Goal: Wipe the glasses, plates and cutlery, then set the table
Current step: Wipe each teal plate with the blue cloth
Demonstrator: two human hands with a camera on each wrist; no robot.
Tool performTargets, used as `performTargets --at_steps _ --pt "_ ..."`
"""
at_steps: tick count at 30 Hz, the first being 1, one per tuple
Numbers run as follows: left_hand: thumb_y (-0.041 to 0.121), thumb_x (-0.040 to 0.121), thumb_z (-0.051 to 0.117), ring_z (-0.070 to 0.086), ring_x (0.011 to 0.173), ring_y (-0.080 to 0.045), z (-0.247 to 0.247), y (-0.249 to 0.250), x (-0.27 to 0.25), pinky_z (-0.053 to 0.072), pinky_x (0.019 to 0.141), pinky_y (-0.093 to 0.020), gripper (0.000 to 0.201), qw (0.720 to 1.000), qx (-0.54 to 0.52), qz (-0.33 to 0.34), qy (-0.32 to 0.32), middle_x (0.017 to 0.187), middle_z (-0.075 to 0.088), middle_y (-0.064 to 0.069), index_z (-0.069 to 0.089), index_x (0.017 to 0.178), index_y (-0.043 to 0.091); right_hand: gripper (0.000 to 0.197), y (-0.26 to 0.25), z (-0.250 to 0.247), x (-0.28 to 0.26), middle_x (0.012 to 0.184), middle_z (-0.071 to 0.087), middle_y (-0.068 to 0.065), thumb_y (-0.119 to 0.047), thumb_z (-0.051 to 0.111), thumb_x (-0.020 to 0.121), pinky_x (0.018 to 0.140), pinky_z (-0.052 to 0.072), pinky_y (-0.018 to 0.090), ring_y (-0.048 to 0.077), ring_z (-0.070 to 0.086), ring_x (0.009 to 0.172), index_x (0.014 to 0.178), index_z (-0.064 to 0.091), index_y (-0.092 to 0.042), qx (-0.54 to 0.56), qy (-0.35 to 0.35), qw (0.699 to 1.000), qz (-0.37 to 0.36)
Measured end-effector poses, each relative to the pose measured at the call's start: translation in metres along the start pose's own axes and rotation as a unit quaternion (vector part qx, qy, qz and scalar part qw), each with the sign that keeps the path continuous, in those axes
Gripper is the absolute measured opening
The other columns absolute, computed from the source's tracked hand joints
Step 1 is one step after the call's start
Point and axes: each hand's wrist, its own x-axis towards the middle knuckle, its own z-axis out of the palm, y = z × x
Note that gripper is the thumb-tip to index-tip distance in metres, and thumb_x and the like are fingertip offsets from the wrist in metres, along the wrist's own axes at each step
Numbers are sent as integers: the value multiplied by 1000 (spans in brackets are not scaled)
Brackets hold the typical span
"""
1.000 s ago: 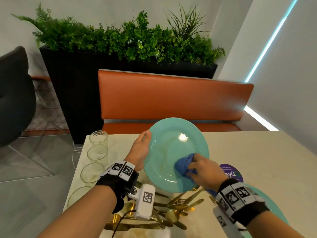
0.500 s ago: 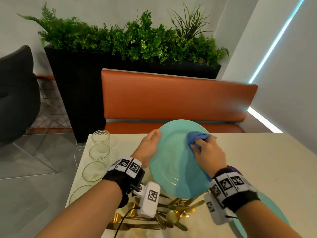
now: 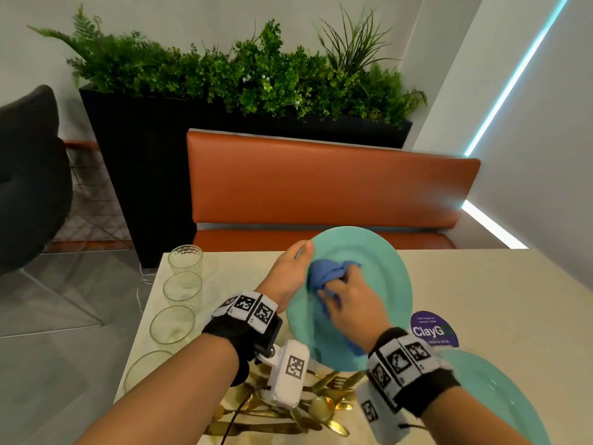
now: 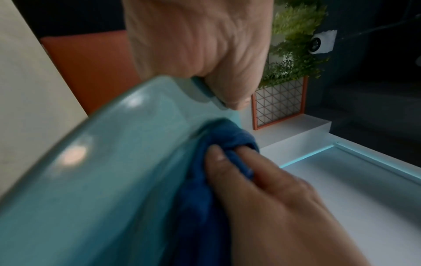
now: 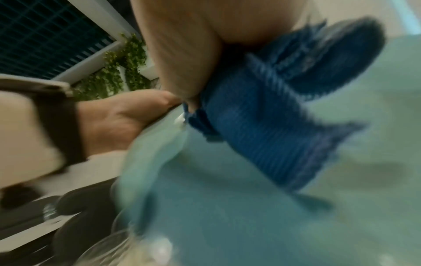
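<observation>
In the centre of the head view, the left hand [image 3: 290, 271] grips the left rim of the turquoise plate [image 3: 378, 284], which is tilted above the surface [image 3: 481, 300]. The right hand [image 3: 349, 303] holds a bunched blue cloth [image 3: 324, 273] against the plate. 4 glasses [image 3: 183, 287] stand at the left, gold cutlery [image 3: 321, 409] lies at the bottom.
</observation>
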Motion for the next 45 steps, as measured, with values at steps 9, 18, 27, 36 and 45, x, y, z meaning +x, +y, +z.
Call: performTargets --at_steps 9,18,27,36,45 --pt "34 102 34 60 98 -13 -3 -3 -3 49 89 -31 24 1000 -6 9 -19 110 63 2 55 106 23 18 34 -17 11 111 60 19 -13 68 79 79 46 36 37 60 96 95 73 -7 35 103 982 157" --pt "36 102 34 62 87 -20 -25 -9 -2 51 85 -41 28 998 -59 -16 34 101 65 -4 59 94 25 56 52 5 -39 112 57 5 -51 27 70 72 44 29 25 59 96 89 70 -22 -57 -253 966 6" --pt "30 102 34 55 107 -6 5 -17 -11 44 93 -18 30 1000 15 -11 3 121 59 5 52 123 17 27 -4 -2 1 115 51 23 -27 58 88 73 44 37 39 60 87 93 71 -4 57 16 991 119" --pt "35 102 34 65 91 -17 -5 -11 -6 53 83 -36 26 1000 -23 13 13 104 67 0 59 100 28 30 32 -24 13 119 54 19 -29 53 91 83 45 36 37 56 103 113 64 -12 0 50 962 270" --pt "29 102 33 60 95 -12 1 -6 -4 47 89 -30 24 999 -16 48 13 102 64 3 56 100 21 21 -3 3 0 107 54 16 -25 61 81 77 46 38 33 57 90 90 68 -7 101 1 992 70"
